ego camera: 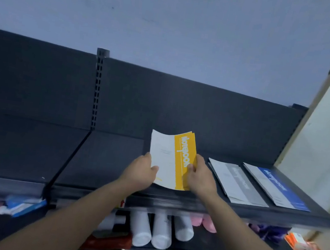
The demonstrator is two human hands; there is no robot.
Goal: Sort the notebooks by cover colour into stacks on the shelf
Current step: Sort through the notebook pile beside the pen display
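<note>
Shelf, head view. You are holding the yellow notebooks in both hands above the middle of the shelf, near its front edge; the far corner is showing more than one cover. Your left hand is gripping the near left edge with the thumb lying on the white panel. Your right hand is pinching the right edge, thumb on the yellow band. The far end is tilting up off the shelf, and the near end is sitting low, by the front edge. Toward the shelf's right end, the grey notebooks and the blue notebooks are lying flat, side by side.

The step in hand is likely setting down the yellow stack. To do it well, you are squaring the edges between both hands first, then lowering the far end flat, keeping it just beside the grey notebooks without overlapping them and fully behind the front edge.
</note>
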